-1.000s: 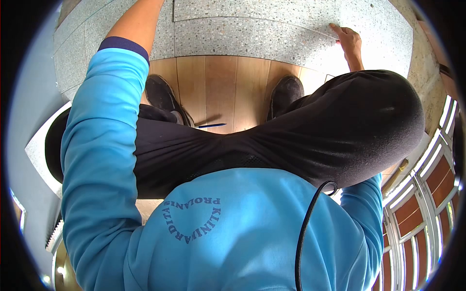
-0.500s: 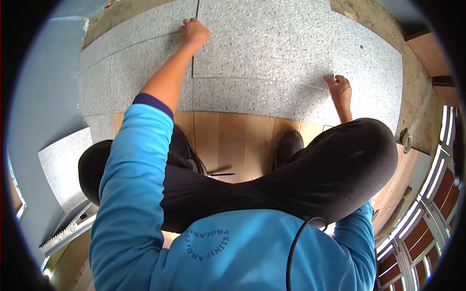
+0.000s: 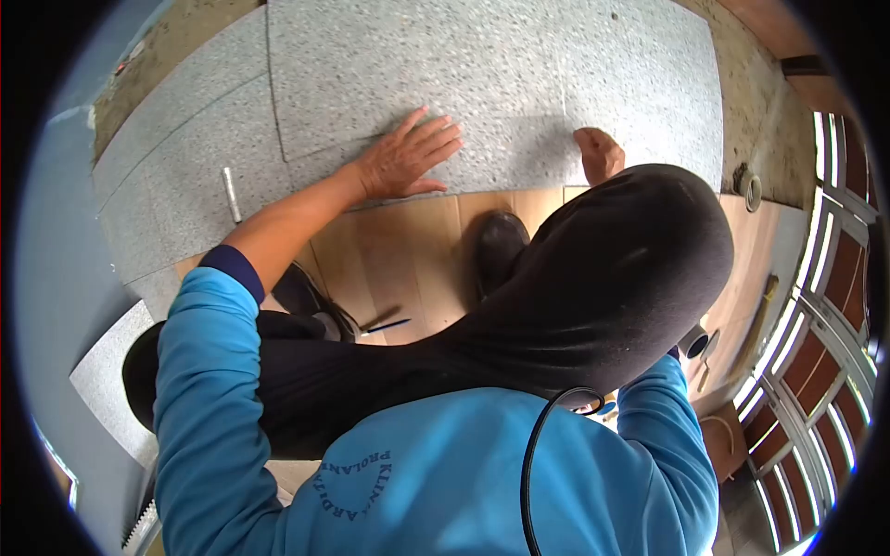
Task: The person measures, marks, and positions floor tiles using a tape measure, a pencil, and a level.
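Observation:
Grey speckled tiles [image 3: 417, 69] cover the floor ahead of me, with seams and a lower edge visible. My left hand [image 3: 410, 157] is open, fingers spread, its palm on the speckled surface close to its near edge. To the right, my right hand [image 3: 603, 156] rests with curled fingers beside a thin vertical seam; what is in them, if anything, is hidden. A small silvery stick-like piece [image 3: 231, 195] lies on the tile left of my left forearm.
Wood-look planks [image 3: 408, 255] lie between my shoes. A blue pen-like item [image 3: 385, 326] is by my left foot. Another speckled tile [image 3: 116, 380] leans near the left wall. A round ring-shaped object [image 3: 749, 188] sits at the right. Bare rough floor [image 3: 760, 111] borders the tiles.
My left hand has come down from the far seam to the near edge and its fingers have spread. My right hand's fingers have curled in. The view has shifted to the right.

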Tool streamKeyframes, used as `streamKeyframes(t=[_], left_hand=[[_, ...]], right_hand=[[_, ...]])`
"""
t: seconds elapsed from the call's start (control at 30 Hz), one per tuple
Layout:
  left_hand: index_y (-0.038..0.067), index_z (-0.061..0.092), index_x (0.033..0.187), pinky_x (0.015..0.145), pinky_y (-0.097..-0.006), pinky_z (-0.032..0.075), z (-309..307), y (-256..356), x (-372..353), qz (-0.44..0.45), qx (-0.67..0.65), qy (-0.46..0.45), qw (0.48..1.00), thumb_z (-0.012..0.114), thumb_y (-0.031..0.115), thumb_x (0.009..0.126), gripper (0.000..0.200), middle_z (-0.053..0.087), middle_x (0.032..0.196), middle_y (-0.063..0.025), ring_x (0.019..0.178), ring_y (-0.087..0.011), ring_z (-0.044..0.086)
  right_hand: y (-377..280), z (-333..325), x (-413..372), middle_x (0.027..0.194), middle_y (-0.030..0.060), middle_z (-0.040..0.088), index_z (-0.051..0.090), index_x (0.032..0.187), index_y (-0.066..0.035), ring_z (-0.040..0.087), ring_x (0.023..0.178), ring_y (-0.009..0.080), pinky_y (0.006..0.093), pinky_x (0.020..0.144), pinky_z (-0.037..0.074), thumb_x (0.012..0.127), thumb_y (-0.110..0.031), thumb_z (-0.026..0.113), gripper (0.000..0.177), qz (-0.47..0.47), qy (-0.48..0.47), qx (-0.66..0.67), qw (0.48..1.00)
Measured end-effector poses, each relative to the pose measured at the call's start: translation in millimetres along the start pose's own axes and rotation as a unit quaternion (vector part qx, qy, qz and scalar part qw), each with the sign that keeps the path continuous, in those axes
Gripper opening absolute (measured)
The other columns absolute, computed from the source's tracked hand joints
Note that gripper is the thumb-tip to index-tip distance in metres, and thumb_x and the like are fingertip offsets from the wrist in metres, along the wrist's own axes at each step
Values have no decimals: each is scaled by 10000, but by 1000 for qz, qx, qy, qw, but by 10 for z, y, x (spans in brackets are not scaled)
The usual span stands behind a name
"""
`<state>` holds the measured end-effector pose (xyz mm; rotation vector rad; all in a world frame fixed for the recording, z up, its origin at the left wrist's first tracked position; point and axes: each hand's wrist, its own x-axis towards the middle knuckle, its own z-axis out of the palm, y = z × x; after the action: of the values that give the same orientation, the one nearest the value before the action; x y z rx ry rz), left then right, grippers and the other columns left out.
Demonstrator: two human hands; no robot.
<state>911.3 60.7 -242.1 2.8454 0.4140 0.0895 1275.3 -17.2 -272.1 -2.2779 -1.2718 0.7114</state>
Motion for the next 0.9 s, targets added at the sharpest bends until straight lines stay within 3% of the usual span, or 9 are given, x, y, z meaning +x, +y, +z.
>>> streamKeyframes(t=[0.07, 0.17, 0.33, 0.5, 0.57, 0.63, 0.73, 0.9], left_hand=[[56, 397, 1425, 1197, -503, 144, 66, 55, 72, 17, 6, -11, 1000, 591, 557, 859, 780, 357, 1505, -99, 1424, -256, 274], [59, 371, 1442, 1203, -510, 113, 125, 108, 173, 28, 5, -36, 999, 589, 573, 851, 813, 331, 1521, -94, 1435, -254, 253], [73, 363, 1455, 1207, -513, 106, 157, 82, 204, 28, -7, -52, 998, 580, 577, 855, 813, 325, 1530, -86, 1441, -253, 245], [75, 354, 1463, 1203, -521, 111, 124, 103, 247, 26, -4, -59, 998, 566, 573, 868, 804, 321, 1538, -88, 1444, -268, 243], [74, 351, 1466, 1201, -525, 109, 84, 125, 270, 24, -4, -69, 997, 562, 571, 873, 802, 318, 1541, -89, 1446, -277, 240], [81, 375, 1453, 1199, -523, 104, 80, 132, 295, 21, -1, -71, 997, 563, 574, 875, 783, 341, 1526, -81, 1438, -265, 256], [78, 376, 1455, 1194, -541, 106, 30, 148, 345, 20, 1, -87, 996, 538, 587, 885, 781, 350, 1520, -89, 1435, -286, 258], [57, 397, 1437, 1184, -556, 128, 1, 147, 390, 24, -16, -77, 997, 607, 544, 858, 785, 370, 1505, -122, 1428, -296, 278]], right_hand=[[154, -140, -240, 807, 59, 683, 712, 1020, 0, 614, 734, 147, 288, 714, 497, 901, -206, 637, 250, 105, -117, 81, 984], [485, -167, -442, 829, 57, 684, 703, 1038, 14, 610, 745, 138, 274, 710, 497, 916, -198, 626, 256, 95, -152, 122, 976], [488, -252, -528, 821, 64, 672, 688, 1035, 44, 600, 747, 135, 268, 698, 491, 919, -174, 624, 255, 79, -160, 136, 975], [464, -140, -548, 873, 112, 695, 697, 1056, 7, 627, 764, 168, 284, 703, 500, 892, -176, 677, 247, 29, -160, 45, 986], [506, -39, -596, 892, 129, 698, 708, 1037, -16, 647, 772, 198, 304, 695, 512, 868, -167, 706, 227, -126, -120, 97, 980], [659, 94, -595, 879, 120, 665, 712, 981, -12, 642, 733, 195, 307, 665, 517, 830, -181, 745, 229, -117, -139, 56, 982], [529, 21, -646, 936, 117, 648, 687, 1037, -24, 630, 800, 242, 349, 709, 510, 801, -200, 765, 305, -92, -165, 15, 982], [524, 4, -715, 961, 121, 640, 670, 1060, -27, 617, 846, 268, 374, 739, 499, 790, -203, 769, 337, -142, -119, -69, 980]])
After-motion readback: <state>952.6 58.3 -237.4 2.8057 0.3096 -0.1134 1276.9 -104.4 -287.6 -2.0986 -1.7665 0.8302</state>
